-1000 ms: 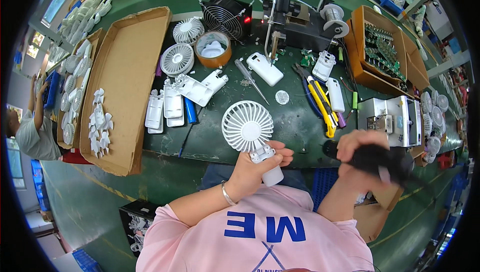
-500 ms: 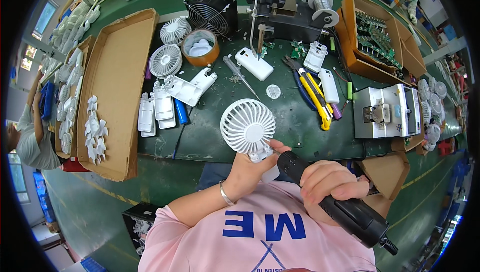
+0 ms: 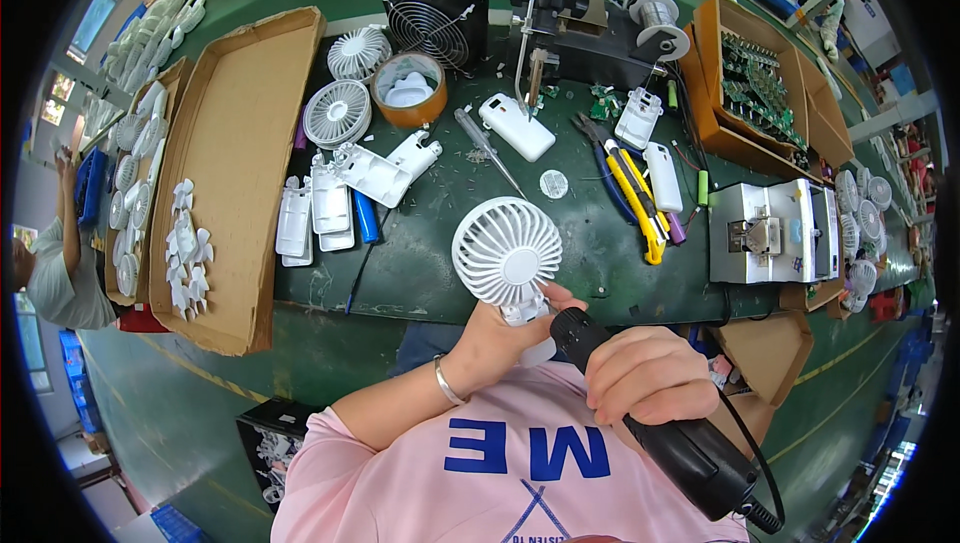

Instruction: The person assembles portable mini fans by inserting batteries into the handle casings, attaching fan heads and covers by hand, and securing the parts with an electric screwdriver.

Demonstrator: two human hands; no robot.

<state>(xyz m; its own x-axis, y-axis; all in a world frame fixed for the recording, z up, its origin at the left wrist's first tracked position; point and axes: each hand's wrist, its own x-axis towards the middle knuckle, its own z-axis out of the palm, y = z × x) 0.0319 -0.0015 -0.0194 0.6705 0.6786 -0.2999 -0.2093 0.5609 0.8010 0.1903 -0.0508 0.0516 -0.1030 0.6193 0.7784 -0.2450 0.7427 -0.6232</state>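
- Held in left hand (image 3: 497, 341), fingers curled round handle, thumb across: white fan (image 3: 506, 253), grille tilted up, above near edge of bench (image 3: 430, 278).
- Gripped in right hand (image 3: 650, 375), fingers wrapped firmly round body: black driver (image 3: 705, 458), slanted, nose toward fan handle, close by left fingers. Contact of bit with fan: cannot tell, hidden.
- Beyond fan: small round disc (image 3: 553, 184); left of that, screwdriver (image 3: 487, 150) lying flat; past both, white cover (image 3: 516, 127).
- To right: yellow knife (image 3: 637, 198) beside blue-handled pliers (image 3: 614, 186); farther right, boxy machine (image 3: 768, 233).
- To left: white shells (image 3: 330, 198), overlapping, blue cylinder (image 3: 366, 216) just beside; behind these, loose grille (image 3: 337, 113) near tape roll (image 3: 408, 91).
- Farther left: cardboard tray (image 3: 240, 133), with white blades (image 3: 187, 253) heaped toward near end.
- At back: black cooling fan (image 3: 435, 28), wire spool (image 3: 661, 28), and at right, box of green circuit boards (image 3: 755, 83).
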